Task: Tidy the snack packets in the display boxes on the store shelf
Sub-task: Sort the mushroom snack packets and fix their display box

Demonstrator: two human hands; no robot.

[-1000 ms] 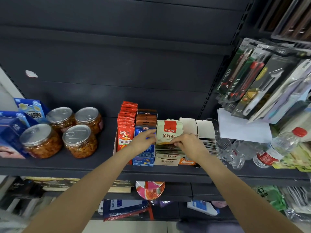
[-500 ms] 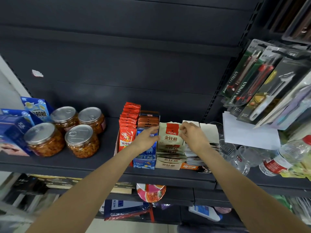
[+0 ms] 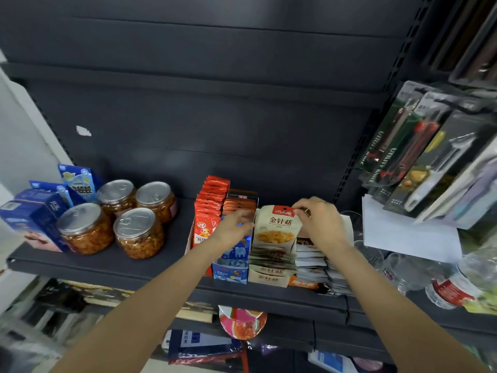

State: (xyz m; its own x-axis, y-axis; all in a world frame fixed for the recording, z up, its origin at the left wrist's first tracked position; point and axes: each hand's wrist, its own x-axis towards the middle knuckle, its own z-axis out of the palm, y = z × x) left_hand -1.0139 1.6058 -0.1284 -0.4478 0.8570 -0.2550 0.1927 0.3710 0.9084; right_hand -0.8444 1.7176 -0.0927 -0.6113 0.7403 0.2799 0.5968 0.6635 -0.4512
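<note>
— Reading the beige packet (image 3: 277, 228) at the front of its row: a red top band, then 金针菇 in dark characters over a picture of yellow food. It stands upright in the beige display box (image 3: 267, 277), whose front also reads 金针菇.

— Who holds it?

— The right hand (image 3: 320, 224) pinches its top right corner between curled fingers (image 3: 302, 211). The left hand (image 3: 234, 228) rests against its left edge beside the blue display box (image 3: 231, 265); whether those fingers grip anything, I cannot tell.

— Other writing?

— "UTILITY KNIFE" on the hanging knife cards (image 3: 390, 160) at the right. The red packets (image 3: 208, 211) carry characters too blurred to read.

— And the setting?

— A dark grey metal store shelf (image 3: 139, 267) with a matching back panel; four foil-lidded jars (image 3: 113, 216) stand on it at the left, plastic bottles (image 3: 443, 289) lie at the right.
</note>
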